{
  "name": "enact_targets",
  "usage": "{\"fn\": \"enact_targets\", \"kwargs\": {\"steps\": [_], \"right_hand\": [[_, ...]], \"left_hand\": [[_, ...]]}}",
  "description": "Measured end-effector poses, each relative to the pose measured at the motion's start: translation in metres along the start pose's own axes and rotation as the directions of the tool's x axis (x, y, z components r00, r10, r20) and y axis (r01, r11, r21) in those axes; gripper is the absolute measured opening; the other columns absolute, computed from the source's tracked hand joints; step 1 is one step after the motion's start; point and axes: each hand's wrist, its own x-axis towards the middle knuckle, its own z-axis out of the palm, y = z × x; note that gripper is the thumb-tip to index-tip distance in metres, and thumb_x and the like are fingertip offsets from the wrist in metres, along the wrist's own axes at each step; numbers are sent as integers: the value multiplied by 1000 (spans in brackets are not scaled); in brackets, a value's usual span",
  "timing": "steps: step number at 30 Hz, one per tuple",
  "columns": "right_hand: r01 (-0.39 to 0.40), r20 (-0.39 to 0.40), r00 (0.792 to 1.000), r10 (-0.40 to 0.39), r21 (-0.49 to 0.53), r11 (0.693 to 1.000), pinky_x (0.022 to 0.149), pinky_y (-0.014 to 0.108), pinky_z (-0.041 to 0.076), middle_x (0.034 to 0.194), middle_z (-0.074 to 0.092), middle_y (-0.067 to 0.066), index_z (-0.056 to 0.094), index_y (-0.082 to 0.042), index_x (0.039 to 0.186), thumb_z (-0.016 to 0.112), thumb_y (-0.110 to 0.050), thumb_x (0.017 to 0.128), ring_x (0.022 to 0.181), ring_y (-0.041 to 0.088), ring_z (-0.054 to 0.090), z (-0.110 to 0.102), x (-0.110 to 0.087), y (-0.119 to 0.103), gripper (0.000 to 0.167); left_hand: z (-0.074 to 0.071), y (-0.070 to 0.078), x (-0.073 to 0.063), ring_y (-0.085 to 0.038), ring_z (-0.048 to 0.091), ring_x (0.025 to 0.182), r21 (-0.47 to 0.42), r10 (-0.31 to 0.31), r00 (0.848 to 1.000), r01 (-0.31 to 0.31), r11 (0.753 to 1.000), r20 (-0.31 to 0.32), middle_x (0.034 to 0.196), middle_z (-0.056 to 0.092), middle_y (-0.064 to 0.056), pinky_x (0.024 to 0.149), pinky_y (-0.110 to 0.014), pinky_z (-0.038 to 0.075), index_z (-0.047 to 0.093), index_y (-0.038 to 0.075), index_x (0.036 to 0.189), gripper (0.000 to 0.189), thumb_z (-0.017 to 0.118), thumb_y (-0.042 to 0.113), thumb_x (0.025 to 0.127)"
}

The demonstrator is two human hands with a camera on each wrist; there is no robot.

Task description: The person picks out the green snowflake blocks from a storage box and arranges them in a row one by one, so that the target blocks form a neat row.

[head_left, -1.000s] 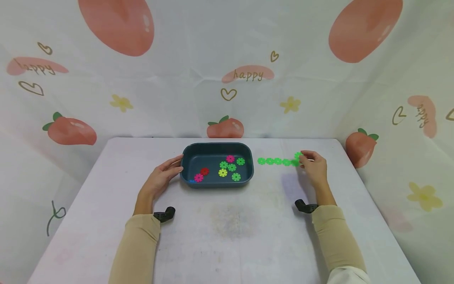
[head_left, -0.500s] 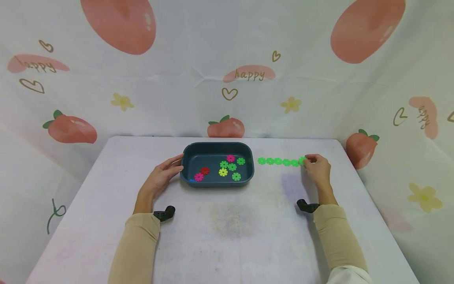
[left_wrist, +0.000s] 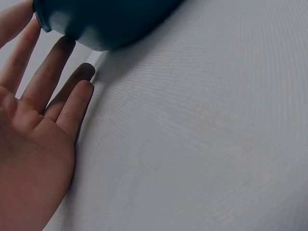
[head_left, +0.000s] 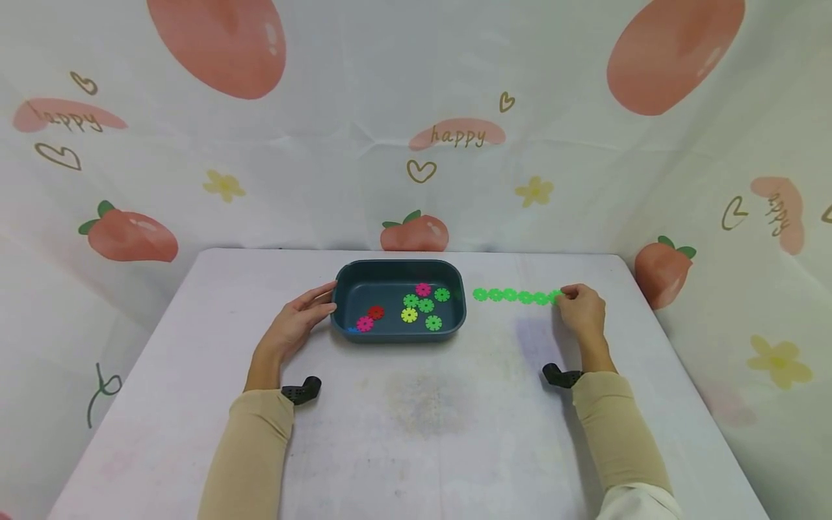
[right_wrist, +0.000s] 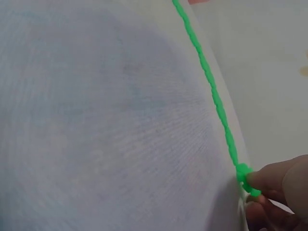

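Note:
A row of green flower-shaped plastic discs [head_left: 510,295] lies on the table to the right of a dark teal basin [head_left: 399,338]. At the row's right end my right hand [head_left: 583,310] pinches a green disc [right_wrist: 243,175] between thumb and fingers. In the right wrist view that disc meets the end of the row, slightly tilted; my fingers hide part of it. My left hand [head_left: 294,328] touches the basin's left side, fingers fairly straight, fingertips against the wall [left_wrist: 96,29]. The basin holds several loose discs, among them a yellow disc [head_left: 409,315] and a red disc [head_left: 375,313].
A white-covered table [head_left: 416,455] carries everything, its back edge against a hanging printed cloth [head_left: 325,180]. More loose discs in the basin are green, pink [head_left: 365,323] and blue. Dark devices [head_left: 302,391] sit at both wrists.
My right hand has moved slightly right and toward me. The pinched disc has come down from above the row to its right end. My left hand has stayed at the basin.

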Motion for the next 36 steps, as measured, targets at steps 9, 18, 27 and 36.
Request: {"fn": "enact_targets", "kwargs": {"steps": [9,18,27,36], "right_hand": [[33,8,999,-32,-102,994,95,53,48,123,67,27,68,3,125,56,-20,98,116,43,58,-2,1,-1,38],[170,40,985,-166,-163,972,105,67,37,141,48,34,55,1,140,52,-37,103,130,58,41,-6,-6,-12,53],[301,77,953,-291,-263,917,112,75,25,155,34,35,39,1,152,48,-52,103,141,59,32,0,-14,-27,72],[365,168,930,-327,-312,877,113,83,4,166,10,34,20,-8,162,35,-69,101,152,60,3,2,-18,-38,88]], "left_hand": [[0,0,0,-21,33,154,-11,-2,1000,2,1000,0,165,38,-10,129,-44,23,42,14,156,61,67,21,100],[-1,-2,0,-22,32,155,-8,-2,1000,2,1000,11,165,37,-11,129,-45,23,41,15,157,64,68,23,99],[-1,-1,0,-23,32,155,-7,-8,1000,8,1000,8,165,37,-11,129,-45,22,42,15,156,63,68,24,99],[-1,1,0,-23,31,156,2,-5,1000,5,1000,11,166,36,-11,129,-45,22,42,14,156,63,68,22,100]]}}
